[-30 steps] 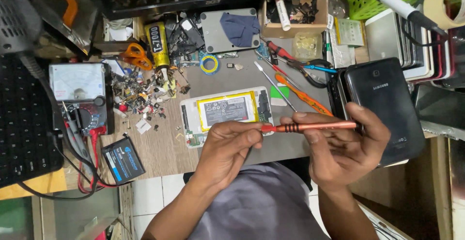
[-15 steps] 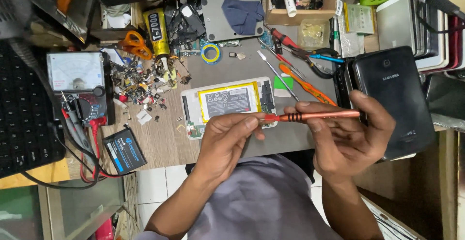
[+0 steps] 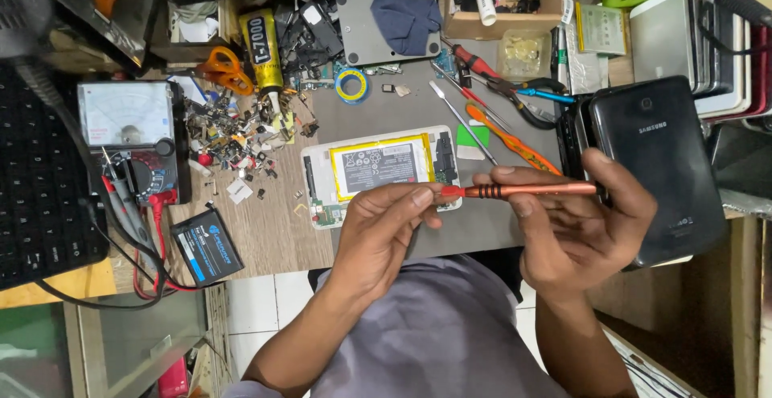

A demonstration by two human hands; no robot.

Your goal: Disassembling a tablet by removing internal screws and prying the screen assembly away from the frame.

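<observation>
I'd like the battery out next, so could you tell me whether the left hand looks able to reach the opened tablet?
Probably yes: the left hand hovers just beside the opened tablet, though its fingertips pinch the orange screwdriver tip.

The orange screwdriver [image 3: 523, 190] has been lowered slightly toward the body, away from the opened tablet [image 3: 378, 169]; its tip is now pinched by the left hand [image 3: 386, 229] fingertips.

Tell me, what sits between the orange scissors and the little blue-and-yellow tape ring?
In the head view, a yellow glue tube with a black label stands between the orange scissors and the blue-and-yellow tape ring, with dark small parts beside it.
</observation>
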